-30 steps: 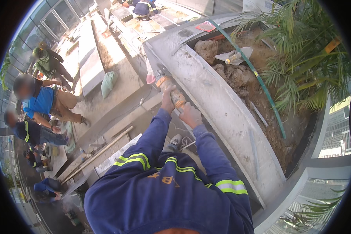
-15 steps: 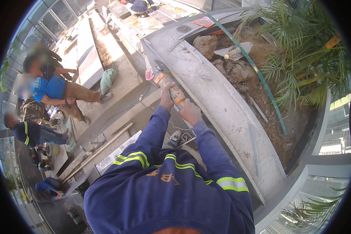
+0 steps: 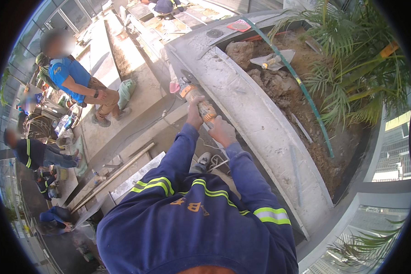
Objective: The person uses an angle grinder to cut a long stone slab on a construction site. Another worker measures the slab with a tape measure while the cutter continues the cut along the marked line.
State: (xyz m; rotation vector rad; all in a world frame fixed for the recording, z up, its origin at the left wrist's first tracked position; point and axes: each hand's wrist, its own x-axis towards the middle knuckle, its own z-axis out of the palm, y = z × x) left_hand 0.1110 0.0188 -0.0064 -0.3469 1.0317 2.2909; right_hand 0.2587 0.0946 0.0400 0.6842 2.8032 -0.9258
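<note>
I hold a dusty orange angle grinder with both hands. My left hand grips the middle of its body, and my right hand is closed on its rear end, nearer me. The disc at the far end is beside the inner side of the curved concrete planter wall; whether it touches the concrete is not clear. A small pink object lies just left of the disc. A cable runs over the ground below the grinder, and my shoe shows below my hands.
Co-workers stand and crouch at the left, one in a blue shirt, near a green sack. A long pole and slabs lie at lower left. The planter holds soil, a green strip and palms. Another worker crouches at the top.
The worker in blue has stepped right and up, and others behind have shifted. The grinder and both my hands have moved slightly down from one second ago, with little change since half a second ago.
</note>
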